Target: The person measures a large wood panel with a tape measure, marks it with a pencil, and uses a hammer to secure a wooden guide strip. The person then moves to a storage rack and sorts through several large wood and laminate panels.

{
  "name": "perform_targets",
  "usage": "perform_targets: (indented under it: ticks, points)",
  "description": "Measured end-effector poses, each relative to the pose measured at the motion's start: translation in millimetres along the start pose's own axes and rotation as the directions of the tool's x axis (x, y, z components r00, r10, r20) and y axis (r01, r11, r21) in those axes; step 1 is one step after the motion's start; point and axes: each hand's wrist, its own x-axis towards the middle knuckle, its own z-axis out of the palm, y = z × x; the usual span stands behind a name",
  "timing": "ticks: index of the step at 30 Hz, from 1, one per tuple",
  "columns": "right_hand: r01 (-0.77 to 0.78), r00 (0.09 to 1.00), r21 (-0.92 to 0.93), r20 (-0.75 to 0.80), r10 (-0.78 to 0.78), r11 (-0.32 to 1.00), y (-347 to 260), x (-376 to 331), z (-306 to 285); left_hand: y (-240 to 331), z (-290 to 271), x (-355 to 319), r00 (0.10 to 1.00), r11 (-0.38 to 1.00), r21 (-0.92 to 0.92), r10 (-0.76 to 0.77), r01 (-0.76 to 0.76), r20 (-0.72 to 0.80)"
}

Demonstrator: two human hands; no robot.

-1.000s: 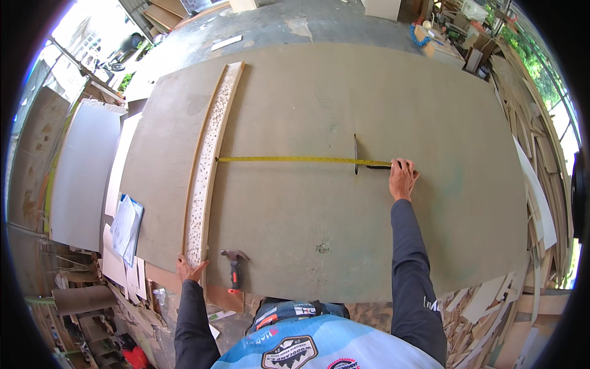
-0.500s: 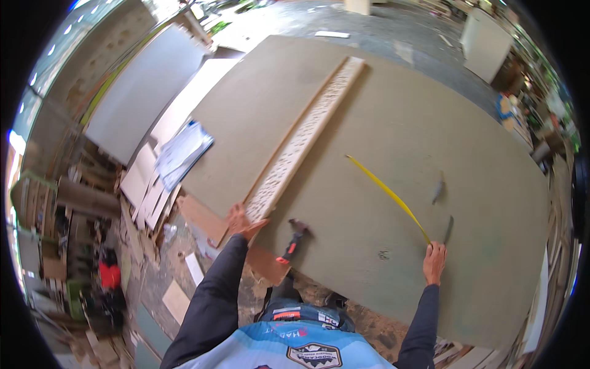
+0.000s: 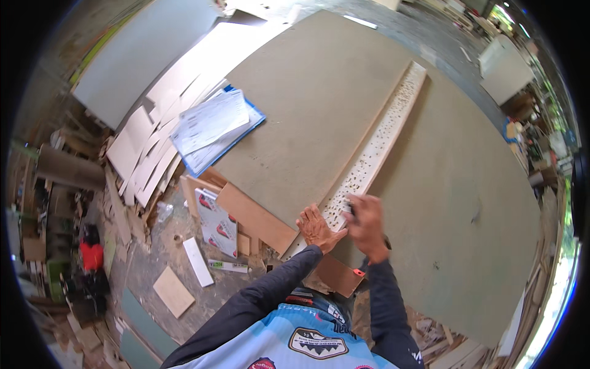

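The long speckled board (image 3: 380, 139) is laid aslant on the table (image 3: 467, 154). Its near end is pressed by the left hand (image 3: 319, 230), fingers spread. A small dark item (image 3: 350, 208), its kind unclear, is gripped in the blurred right hand (image 3: 367, 226) beside it. Papers (image 3: 212, 120) are seen leftward.

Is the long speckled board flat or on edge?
Flat: the board lies with its broad speckled face up, the left hand across it.

Daylight (image 3: 563, 295) glares at far right, while scraps (image 3: 174, 292) litter the grey floor (image 3: 212, 302).
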Motion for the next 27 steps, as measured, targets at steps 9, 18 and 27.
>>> perform_targets:
  ticks: [9,18,27]
  points:
    - [0.389,0.871,-0.209,0.402,-0.284,0.897,-48,74,194,-19,69,0,0.993,0.96,-0.256,0.109,-0.114,-0.035]
    - [-0.195,0.954,0.04,-0.225,0.198,0.98,-14,-17,81,-17,9,23,0.944,0.991,-0.109,-0.037,0.076,0.327]
    - [-0.877,0.481,-0.121,-0.227,0.847,0.465,-14,-161,40,37,10,150,0.944,0.912,-0.334,0.299,-0.24,0.138]
